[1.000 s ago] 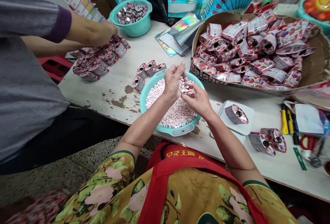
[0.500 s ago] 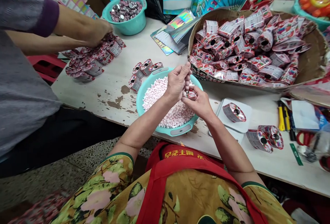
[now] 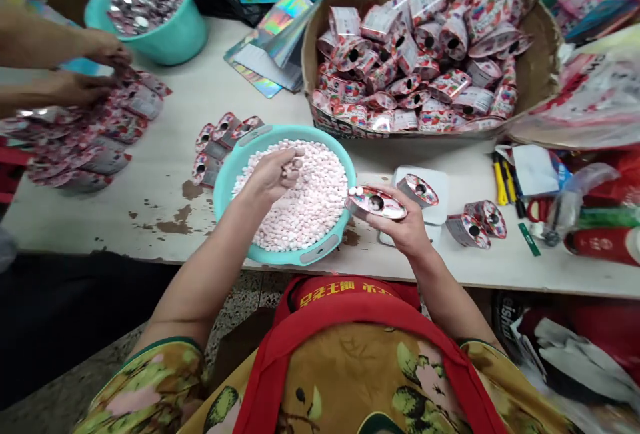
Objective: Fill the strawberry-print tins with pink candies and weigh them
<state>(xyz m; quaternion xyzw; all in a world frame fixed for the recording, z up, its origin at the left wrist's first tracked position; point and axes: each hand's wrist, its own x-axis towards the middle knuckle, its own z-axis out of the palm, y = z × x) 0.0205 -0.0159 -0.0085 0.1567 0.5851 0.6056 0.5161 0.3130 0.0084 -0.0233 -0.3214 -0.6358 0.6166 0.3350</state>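
My left hand (image 3: 276, 175) hovers over a turquoise basin (image 3: 347, 162) filled with small pale pink candies (image 3: 313, 211). Its fingers are curled, with a few candies seemingly among them. Right of the basin's rim, my right hand (image 3: 407, 224) grips a strawberry-printed packet (image 3: 367, 201). The packet's oval end, with a round dark hole, faces up, and a couple of candies sit at its left tip. Just beyond this hand, a similar packet (image 3: 419, 191) stands on a white scale (image 3: 440, 211).
A cardboard box (image 3: 543, 87) heaped with packets stands behind the basin. Several packets (image 3: 213, 147) sit left of it, two packets (image 3: 477, 224) right of the scale. At far left a co-worker's hands (image 3: 95, 67) touch grouped packets, near a tub of metallic lids (image 3: 165, 41). Box cutters (image 3: 505, 181) lie right.
My hands have moved apart: the left came back over the basin's candies, and the right carried its packet to the basin's right side. The view has shifted right.
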